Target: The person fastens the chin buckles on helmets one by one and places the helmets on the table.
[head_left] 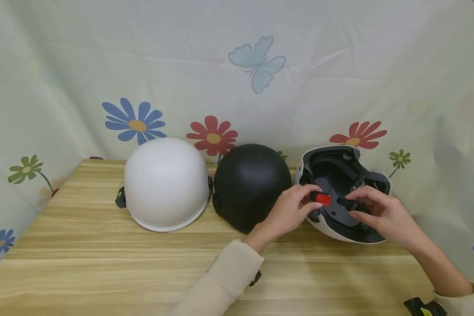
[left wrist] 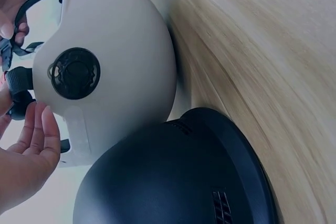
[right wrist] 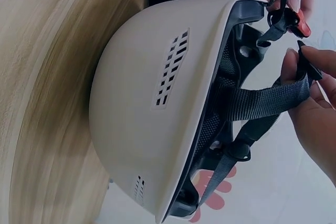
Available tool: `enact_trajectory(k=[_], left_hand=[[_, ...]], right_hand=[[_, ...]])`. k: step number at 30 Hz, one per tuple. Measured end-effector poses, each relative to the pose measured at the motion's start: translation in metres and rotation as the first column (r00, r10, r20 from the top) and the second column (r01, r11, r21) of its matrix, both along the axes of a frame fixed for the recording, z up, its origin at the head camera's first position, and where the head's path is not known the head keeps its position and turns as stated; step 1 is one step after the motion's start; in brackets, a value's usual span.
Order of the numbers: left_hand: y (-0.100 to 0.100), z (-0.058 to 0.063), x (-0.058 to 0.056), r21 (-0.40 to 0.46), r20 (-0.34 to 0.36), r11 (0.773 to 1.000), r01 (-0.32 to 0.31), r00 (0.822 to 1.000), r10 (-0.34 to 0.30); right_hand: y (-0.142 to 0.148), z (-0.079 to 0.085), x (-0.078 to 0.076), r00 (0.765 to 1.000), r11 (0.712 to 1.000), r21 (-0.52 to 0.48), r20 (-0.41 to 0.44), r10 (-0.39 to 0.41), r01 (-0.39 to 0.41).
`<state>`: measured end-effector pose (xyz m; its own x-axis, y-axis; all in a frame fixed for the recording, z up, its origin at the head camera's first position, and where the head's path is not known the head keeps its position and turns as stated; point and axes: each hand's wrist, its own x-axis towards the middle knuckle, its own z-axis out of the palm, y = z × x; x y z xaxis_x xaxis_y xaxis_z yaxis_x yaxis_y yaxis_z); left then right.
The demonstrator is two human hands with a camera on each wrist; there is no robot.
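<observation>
An upturned white helmet (right wrist: 131,93) lies at the right of the row, its black padding (head_left: 332,175) facing up. My left hand (head_left: 286,210) pinches a red-and-black buckle half (head_left: 324,199) over the helmet's near-left rim. Between the thumb and fingers of my right hand (head_left: 387,219) is the black buckle half (right wrist: 310,67), on a dark webbing strap (right wrist: 268,100) that runs up from inside the helmet. A small gap separates the two halves, which point toward each other. On the helmet's side is a round black disc (left wrist: 76,73).
A black helmet (head_left: 253,184) sits dome up right beside the upturned one, under my left wrist. Farther left stands another white helmet (head_left: 166,180), also dome up. All are on a wood-grain table (head_left: 102,263), with a flowered curtain (head_left: 320,87) behind it.
</observation>
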<state>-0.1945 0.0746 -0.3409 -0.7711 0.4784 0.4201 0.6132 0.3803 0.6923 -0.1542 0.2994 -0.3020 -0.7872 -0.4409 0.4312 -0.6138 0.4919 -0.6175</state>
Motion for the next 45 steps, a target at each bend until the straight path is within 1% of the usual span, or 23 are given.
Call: enact_trajectory(k=[3,8,17,23,26,30,33,39,41,45], left_hand=[[0.002,0.001,0.001,-0.006,-0.005,1.000,0.007,1.000,-0.007],[0.004,0.004,0.003,-0.006,-0.023,1.000,0.024,0.999,-0.024],[0.006,0.004,0.001,-0.034,-0.026,0.997,0.064,0.998,-0.065],[0.007,0.004,0.001,-0.019,-0.042,0.998,0.058,0.997,-0.059],[0.008,0.003,0.000,0.007,-0.061,0.999,0.049,0.997,-0.049],[0.009,0.003,0.000,0.038,-0.082,0.999,0.031,0.996,-0.027],[0.009,0.002,0.000,0.050,-0.100,0.999,0.006,0.995,-0.001],[0.011,0.000,0.002,0.075,-0.110,0.996,-0.045,0.992,0.053],[0.011,0.000,0.002,0.082,-0.105,0.995,-0.049,0.993,0.058],[0.011,-0.001,0.002,0.088,-0.102,0.994,-0.058,0.993,0.067]], right_hand=[[0.000,0.001,0.000,0.999,1.000,-0.012,0.027,0.026,-0.025],[-0.001,0.001,-0.001,0.997,0.999,-0.025,0.055,0.047,-0.045],[-0.003,0.001,-0.004,0.996,0.997,-0.018,0.050,0.071,-0.070],[-0.004,0.001,-0.004,0.993,0.995,-0.032,0.077,0.092,-0.090],[-0.003,0.002,-0.004,0.992,0.994,-0.036,0.078,0.104,-0.101],[-0.004,0.002,-0.005,0.993,0.995,-0.022,0.058,0.101,-0.100],[-0.004,0.003,-0.004,0.996,0.997,-0.008,0.046,0.080,-0.079],[-0.005,0.002,-0.004,0.998,1.000,0.004,0.060,0.018,-0.019],[-0.005,0.002,-0.004,0.998,1.000,-0.007,0.064,0.022,-0.022],[-0.005,-0.001,-0.005,0.996,0.997,-0.049,0.053,0.067,-0.064]])
